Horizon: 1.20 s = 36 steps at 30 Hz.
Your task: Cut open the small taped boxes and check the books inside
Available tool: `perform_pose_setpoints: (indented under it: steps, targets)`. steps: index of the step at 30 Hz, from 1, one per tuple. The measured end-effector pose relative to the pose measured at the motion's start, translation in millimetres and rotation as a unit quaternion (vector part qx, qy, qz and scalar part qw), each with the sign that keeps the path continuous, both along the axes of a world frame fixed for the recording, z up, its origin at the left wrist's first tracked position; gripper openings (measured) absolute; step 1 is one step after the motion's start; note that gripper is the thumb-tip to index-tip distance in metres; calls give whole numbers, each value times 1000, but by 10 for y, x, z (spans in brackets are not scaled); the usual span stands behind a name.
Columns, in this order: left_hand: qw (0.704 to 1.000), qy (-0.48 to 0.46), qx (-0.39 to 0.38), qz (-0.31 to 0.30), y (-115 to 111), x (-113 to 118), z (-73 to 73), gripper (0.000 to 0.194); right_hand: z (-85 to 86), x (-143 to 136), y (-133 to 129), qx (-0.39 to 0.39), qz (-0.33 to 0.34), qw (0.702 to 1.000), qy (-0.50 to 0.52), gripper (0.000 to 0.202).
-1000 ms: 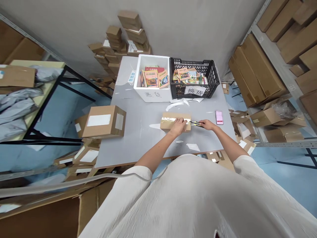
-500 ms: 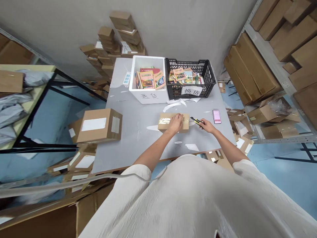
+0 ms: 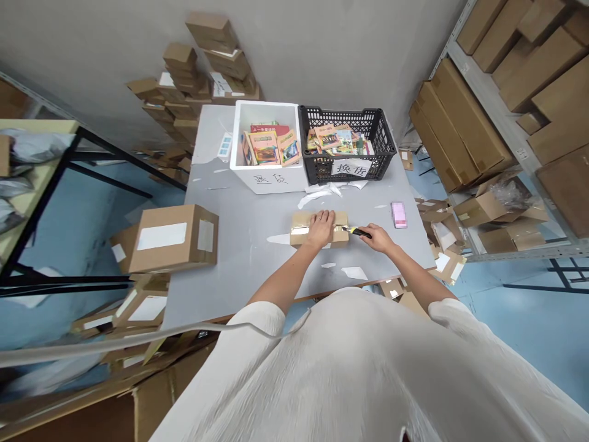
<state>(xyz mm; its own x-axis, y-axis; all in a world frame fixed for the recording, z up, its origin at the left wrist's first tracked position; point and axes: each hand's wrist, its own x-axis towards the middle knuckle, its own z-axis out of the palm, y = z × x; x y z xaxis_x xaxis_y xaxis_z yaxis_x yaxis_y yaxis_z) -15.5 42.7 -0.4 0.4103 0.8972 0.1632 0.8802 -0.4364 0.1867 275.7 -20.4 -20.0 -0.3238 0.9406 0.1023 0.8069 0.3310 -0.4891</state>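
Observation:
A small taped cardboard box (image 3: 340, 238) lies on the grey table (image 3: 243, 258) in front of me. My left hand (image 3: 321, 227) rests on its top with the fingers stretched out, pressing it down. In my right hand (image 3: 376, 237) is a yellow and black utility knife (image 3: 359, 232), gripped by its handle. The blade end touches the right end of the box at the tape seam; the blade's tip is hard to make out.
Behind the box stand a white foam bin (image 3: 271, 179) and a black plastic crate (image 3: 350, 168), both holding books. A phone (image 3: 399, 215) lies at the right. A larger carton (image 3: 175, 239) sits on the left edge. Paper scraps (image 3: 354, 273) are scattered about.
My right hand has brought the utility knife leftward, from beside the box to its right end. My left hand stays on the box. The view has shifted slightly.

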Motion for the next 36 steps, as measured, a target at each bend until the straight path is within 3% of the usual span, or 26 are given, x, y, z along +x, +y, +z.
perform_pose_setpoints:
  steps: [7, 13, 19, 25, 31, 36]
  targets:
    - [999, -25, 38, 13, -170, 22, -160, 66, -203, -95, 20, 20, -27, 999, 14, 46]
    - [999, -30, 34, 21, -171, 2, -192, 66, -327, 8, 10, 47, -42, 998, 17, 48]
    - [998, -47, 28, 28, -217, -12, -178, 64, -380, 239, 165, 32, -154, 983, 90, 51]
    - [996, -73, -3, 49, -318, 23, -132, 69, -487, 426, 320, -40, -237, 964, 114, 49]
    - [996, -53, -22, 72, -460, -11, -52, 61, -790, 360, 376, -114, -275, 951, 86, 41]
    - [992, -47, -34, 110, -699, -93, -71, 60, -988, 282, 418, -177, -288, 940, 45, 40]
